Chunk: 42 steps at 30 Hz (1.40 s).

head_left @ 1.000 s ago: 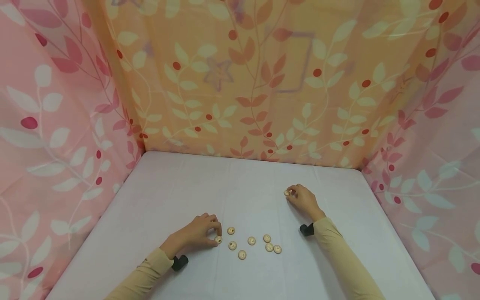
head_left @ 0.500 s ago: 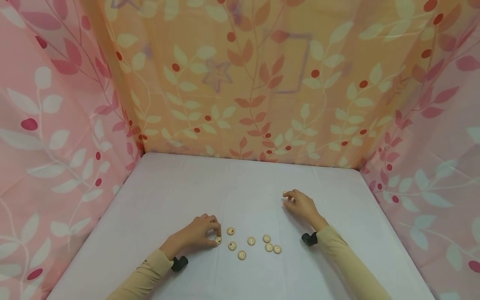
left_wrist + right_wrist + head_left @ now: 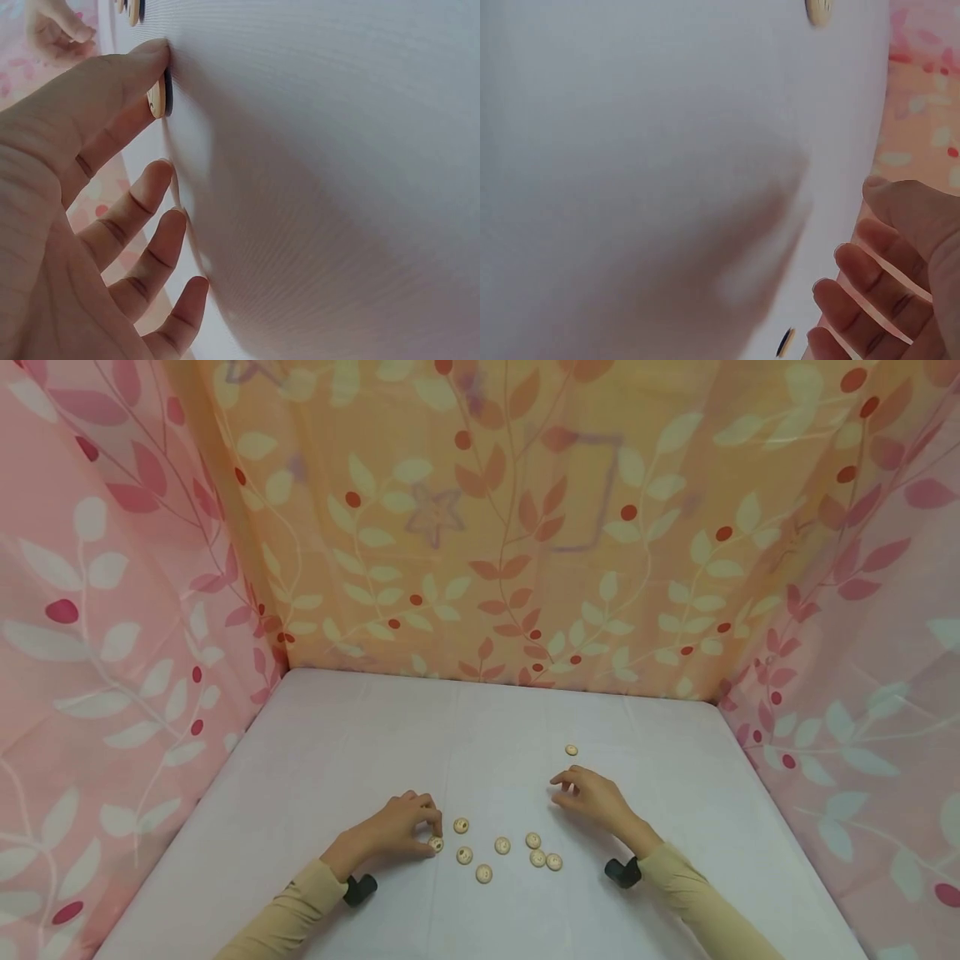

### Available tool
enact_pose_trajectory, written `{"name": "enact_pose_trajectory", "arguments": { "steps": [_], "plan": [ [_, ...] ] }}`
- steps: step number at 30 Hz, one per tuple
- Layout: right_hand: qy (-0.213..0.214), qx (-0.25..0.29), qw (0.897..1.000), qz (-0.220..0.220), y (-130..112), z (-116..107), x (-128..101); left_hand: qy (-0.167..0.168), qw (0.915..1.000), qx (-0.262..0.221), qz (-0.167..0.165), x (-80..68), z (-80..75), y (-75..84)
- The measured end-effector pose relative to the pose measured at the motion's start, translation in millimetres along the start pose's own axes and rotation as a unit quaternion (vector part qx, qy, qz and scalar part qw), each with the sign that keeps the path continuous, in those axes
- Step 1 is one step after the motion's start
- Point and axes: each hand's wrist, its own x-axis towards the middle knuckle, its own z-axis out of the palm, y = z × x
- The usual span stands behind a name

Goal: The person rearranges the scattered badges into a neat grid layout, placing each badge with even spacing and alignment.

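Small round wooden buttons lie on a white table (image 3: 360, 752). My left hand (image 3: 423, 825) rests on the table with its thumb tip touching the leftmost button (image 3: 436, 843); the left wrist view shows that button (image 3: 157, 98) under one fingertip while the other fingers (image 3: 161, 232) touch the table apart from it. My right hand (image 3: 572, 789) hovers low, loosely curled and holding nothing. A lone button (image 3: 572, 750) lies just beyond it, also seen in the right wrist view as the button (image 3: 819, 9) far from the fingers (image 3: 870, 262).
Several buttons cluster between the hands, from one (image 3: 461, 825) to another (image 3: 554, 862). Floral curtains (image 3: 487, 527) wall in the table at the back and both sides. A black wrist mount (image 3: 622, 872) sits at each sleeve.
My right hand let go of the lone button, left it on the table and drew back toward me and the cluster. The left hand stayed put.
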Motion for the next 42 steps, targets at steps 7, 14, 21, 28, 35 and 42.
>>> {"name": "enact_pose_trajectory", "arguments": {
  "steps": [7,14,21,28,35,42],
  "plan": [
    [-0.022,0.005,1.0,-0.006,-11,4,-17,0.0,1.0,-0.001,0.002,1.8,3.2,-2.7],
    [-0.033,0.009,0.999,-0.037,-14,12,-36,-0.001,1.0,0.006,-0.001,2.2,3.8,-2.8],
    [-0.056,0.029,0.997,-0.035,-24,13,-54,-0.003,1.0,0.008,-0.003,1.2,5.0,-2.8],
    [-0.067,0.031,0.997,-0.038,-28,14,-67,0.002,1.0,0.01,-0.001,1.8,4.4,-3.2],
    [-0.055,0.027,0.996,-0.066,-33,15,-73,0.0,0.9999,0.01,-0.001,2.8,4.3,-2.8],
    [-0.066,0.032,0.995,-0.072,-37,18,-76,-0.002,1.0,0.004,-0.005,1.8,3.7,-2.3]
  ]
}}
